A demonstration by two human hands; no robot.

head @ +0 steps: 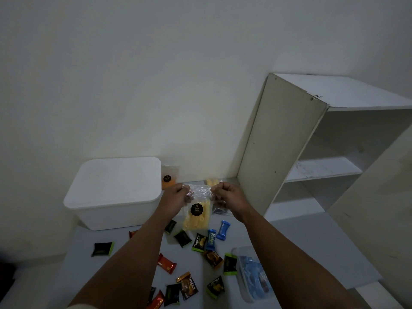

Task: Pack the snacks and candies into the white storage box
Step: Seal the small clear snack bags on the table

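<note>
Two hands lift a snack bag beside the lidded white box.
Head view: left hand [176,195] and right hand [225,195] each hold a closed grip on the snack bag's [197,216] top corners, letting it hang just right of the white box [111,197], whose lid is on; candies [182,238] litter the tabletop [289,241] nearer the person.

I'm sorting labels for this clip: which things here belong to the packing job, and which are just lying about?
Job:
white storage box, lid on
clear bag of yellow snacks, held by left hand and right hand
orange snack bag
small wrapped snacks
blue candies

Lying about:
white shelf unit
clear container
</note>
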